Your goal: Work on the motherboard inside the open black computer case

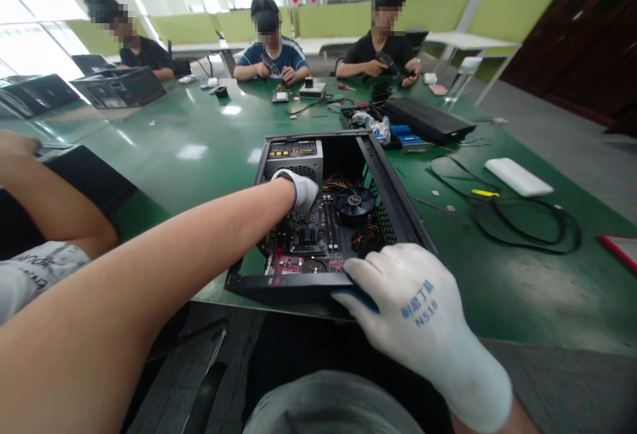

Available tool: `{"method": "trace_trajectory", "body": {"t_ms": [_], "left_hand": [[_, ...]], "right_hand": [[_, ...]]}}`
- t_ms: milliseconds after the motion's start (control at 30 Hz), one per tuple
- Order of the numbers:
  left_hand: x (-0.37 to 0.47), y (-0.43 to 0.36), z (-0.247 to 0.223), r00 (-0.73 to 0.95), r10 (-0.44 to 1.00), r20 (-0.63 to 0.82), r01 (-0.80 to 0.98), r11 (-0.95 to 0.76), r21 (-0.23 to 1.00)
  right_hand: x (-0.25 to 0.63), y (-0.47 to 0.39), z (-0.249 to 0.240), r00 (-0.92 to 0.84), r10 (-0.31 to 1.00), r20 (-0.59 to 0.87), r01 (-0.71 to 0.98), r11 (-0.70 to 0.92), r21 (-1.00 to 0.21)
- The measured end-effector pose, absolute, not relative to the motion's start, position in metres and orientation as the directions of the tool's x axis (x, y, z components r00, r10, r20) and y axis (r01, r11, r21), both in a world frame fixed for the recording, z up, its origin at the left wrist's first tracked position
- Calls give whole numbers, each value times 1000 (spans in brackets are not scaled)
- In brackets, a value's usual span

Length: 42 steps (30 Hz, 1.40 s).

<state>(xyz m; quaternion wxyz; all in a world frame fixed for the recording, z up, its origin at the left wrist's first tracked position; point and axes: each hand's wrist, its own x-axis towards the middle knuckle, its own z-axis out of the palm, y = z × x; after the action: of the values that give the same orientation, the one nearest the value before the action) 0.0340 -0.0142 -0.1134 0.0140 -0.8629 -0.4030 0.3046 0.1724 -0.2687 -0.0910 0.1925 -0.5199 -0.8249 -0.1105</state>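
Note:
An open computer case (293, 293) lies on its side at the table's near edge. My left hand (304, 193), in a white glove, reaches inside over the motherboard (309, 229), beside the power supply (295, 155). Its fingers are bent down and drawn together; what they hold, if anything, is hidden. With fingers over the near rim and thumb below, my gloved right hand (405, 304) grips the case. A round black cooling fan (354, 202) and thin coloured wires sit right of my left hand. The red circuit board (293, 265) lies near the front wall.
The green table (192, 129) holds black cables (527, 221), a white block (518, 176) and a black case (428, 121) to the right. Another person's arm (54, 195) is close on the left. Several people sit across the table, two holding power drills.

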Motion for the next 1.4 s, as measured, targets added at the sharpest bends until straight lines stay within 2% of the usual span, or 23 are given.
{"method": "trace_trajectory", "body": {"t_ms": [233,333,500,800,1400], "left_hand": [[35,-23,-112,455,736,-501,700,-643,-309],[31,-26,-113,489,721,-491,664,-673,-326],[25,-42,-111,508,732,-454,682,-664,-306],[28,-65,-109,508,717,-478,681,-674,-287],[21,-79,-112,496,743,-449,690,-652,-315]], "right_hand": [[173,-269,-93,-391,817,424,910,413,44],[173,-271,-93,-396,816,421,910,411,59],[171,-282,-91,-401,817,415,907,417,55],[169,-299,-91,-403,817,412,906,421,53],[163,-327,-90,-392,822,414,916,389,96]]}}
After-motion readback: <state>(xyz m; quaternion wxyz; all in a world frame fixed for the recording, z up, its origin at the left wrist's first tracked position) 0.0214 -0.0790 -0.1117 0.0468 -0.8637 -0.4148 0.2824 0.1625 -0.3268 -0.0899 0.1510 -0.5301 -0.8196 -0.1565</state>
